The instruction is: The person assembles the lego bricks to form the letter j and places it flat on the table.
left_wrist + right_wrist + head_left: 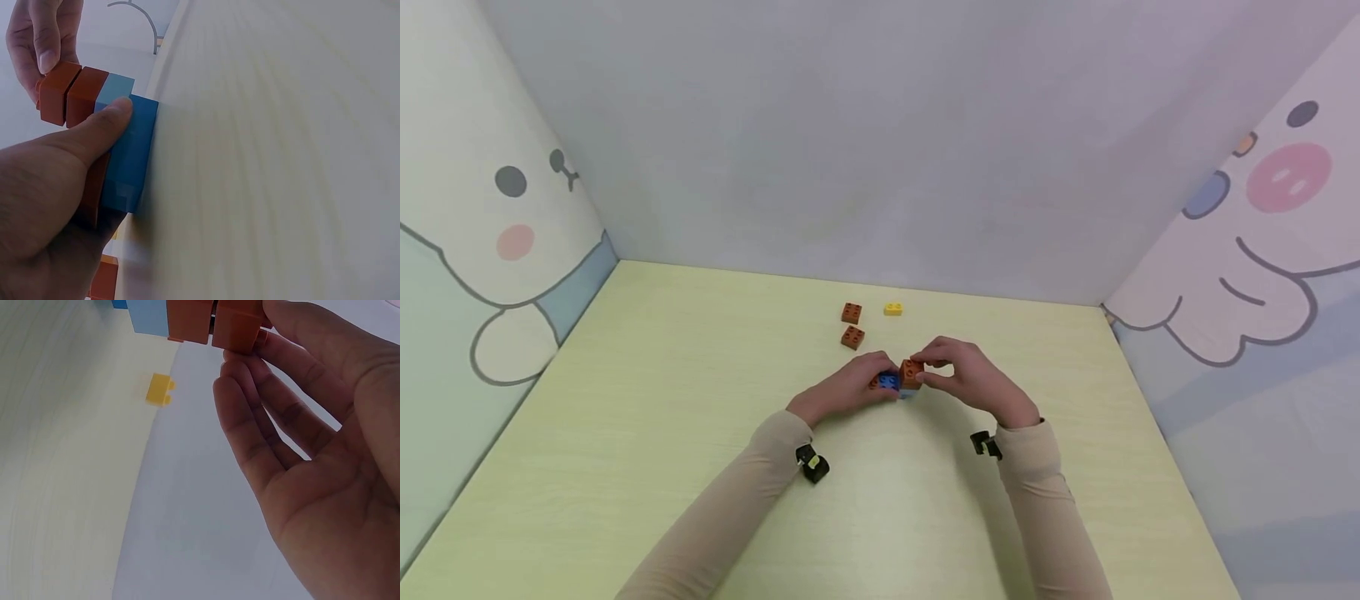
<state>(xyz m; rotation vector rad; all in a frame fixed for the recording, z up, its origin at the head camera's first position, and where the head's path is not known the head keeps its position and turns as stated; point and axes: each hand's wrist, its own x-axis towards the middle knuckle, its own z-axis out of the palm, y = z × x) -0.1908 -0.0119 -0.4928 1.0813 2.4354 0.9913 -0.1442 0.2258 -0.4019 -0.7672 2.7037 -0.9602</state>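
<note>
My left hand [853, 385] grips a small block build low on the table, its thumb lying along the blue brick [132, 156] at the bottom. On that brick stand a light blue brick [117, 86] and a reddish-brown brick [85, 90]; another brown brick [95, 187] shows beside my left palm. At the top, my right hand [968, 377] pinches a reddish-brown brick [237, 325] between thumb and fingers. A thin gap separates this top brick from the brown one below it. Most of the left fingers are hidden behind the build.
Two loose brown bricks [852, 313] [852, 337] lie beyond my left hand. A small yellow brick [892, 309] lies to their right, toward the back edge. Pale walls enclose the light wooden table [685, 350] at the back and sides.
</note>
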